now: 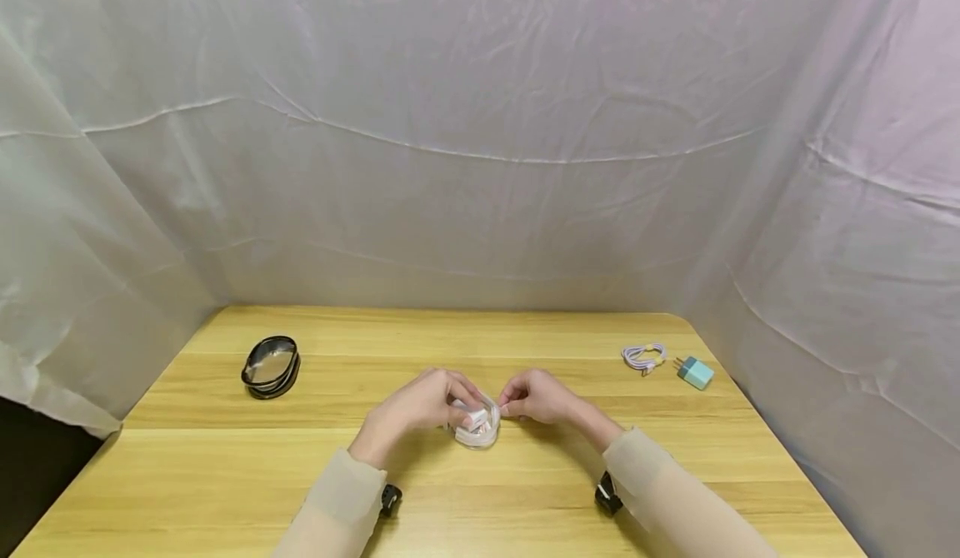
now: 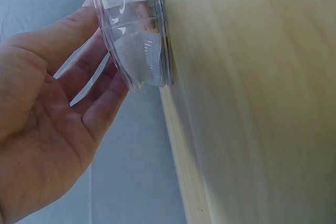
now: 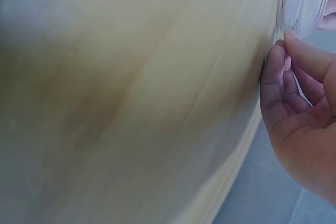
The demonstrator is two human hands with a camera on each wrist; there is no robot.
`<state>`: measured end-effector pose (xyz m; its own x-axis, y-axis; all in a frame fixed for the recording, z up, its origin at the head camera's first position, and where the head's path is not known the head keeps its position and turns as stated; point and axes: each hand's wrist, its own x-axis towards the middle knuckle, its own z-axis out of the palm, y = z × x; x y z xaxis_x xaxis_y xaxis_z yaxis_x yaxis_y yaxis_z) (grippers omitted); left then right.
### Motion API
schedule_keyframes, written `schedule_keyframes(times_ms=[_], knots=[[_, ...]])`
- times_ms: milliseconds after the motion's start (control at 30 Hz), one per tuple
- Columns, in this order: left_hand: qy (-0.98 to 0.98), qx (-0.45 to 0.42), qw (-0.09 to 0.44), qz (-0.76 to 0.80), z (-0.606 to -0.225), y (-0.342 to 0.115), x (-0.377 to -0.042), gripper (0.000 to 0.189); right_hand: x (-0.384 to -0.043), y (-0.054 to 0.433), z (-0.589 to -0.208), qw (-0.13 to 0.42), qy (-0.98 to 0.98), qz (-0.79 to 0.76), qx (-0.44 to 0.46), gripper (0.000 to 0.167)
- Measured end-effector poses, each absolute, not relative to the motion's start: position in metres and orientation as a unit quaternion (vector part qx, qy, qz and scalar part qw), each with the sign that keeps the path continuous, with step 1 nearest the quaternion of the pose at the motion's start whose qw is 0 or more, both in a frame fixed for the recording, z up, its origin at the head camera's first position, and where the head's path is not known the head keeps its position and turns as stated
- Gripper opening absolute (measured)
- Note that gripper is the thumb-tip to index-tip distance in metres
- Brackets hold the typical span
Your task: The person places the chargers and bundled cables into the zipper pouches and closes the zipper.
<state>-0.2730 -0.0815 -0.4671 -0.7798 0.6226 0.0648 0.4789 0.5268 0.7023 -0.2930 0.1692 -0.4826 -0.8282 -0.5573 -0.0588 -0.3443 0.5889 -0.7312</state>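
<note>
A clear, whitish coil [image 1: 487,435] with white pieces on it lies on the wooden table between my hands. It looks like coiled cord or tubing; which one I cannot tell. My left hand [image 1: 429,400] holds it from the left, thumb and fingers curled at its edge. In the left wrist view the clear coil [image 2: 167,59] stands edge-on beside the fingers, with white strips inside its clear loops. At its right edge my right hand [image 1: 543,398] pinches with thumb and forefinger. The right wrist view shows these fingertips [image 3: 294,43] meeting at the rim; what lies between them is hidden.
A black coil [image 1: 273,387] lies at the left of the table [image 1: 225,475]. Toward the right are a pale purple coiled cable [image 1: 636,363] with yellow bits and a teal plug adapter [image 1: 696,373]. Grey-white cloth [image 1: 480,208] hangs behind and at both sides.
</note>
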Motion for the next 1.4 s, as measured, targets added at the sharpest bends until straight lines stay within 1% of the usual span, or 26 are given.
schedule_keyframes(times_ms=[767, 900, 1100, 1233, 1400], knots=[[0.863, 0.353, 0.093, 0.350, -0.463, -0.085, -0.274, 0.018, -0.298, 0.165, -0.481, 0.147, 0.879, -0.385, -0.242, 0.006], [0.868, 0.357, 0.082, 0.334, -0.463, -0.084, -0.273, 0.018, -0.301, 0.163, -0.481, 0.143, 0.882, -0.379, -0.240, 0.007], [0.875, 0.366, 0.063, 0.311, -0.465, -0.083, -0.274, 0.020, -0.306, 0.159, -0.483, 0.139, 0.881, -0.382, -0.242, 0.002], [0.873, 0.370, 0.063, 0.313, -0.466, -0.082, -0.273, 0.021, -0.308, 0.158, -0.485, 0.142, 0.880, -0.381, -0.245, 0.007], [0.871, 0.362, 0.071, 0.324, -0.466, -0.081, -0.273, 0.021, -0.309, 0.159, -0.486, 0.146, 0.877, -0.382, -0.250, 0.008]])
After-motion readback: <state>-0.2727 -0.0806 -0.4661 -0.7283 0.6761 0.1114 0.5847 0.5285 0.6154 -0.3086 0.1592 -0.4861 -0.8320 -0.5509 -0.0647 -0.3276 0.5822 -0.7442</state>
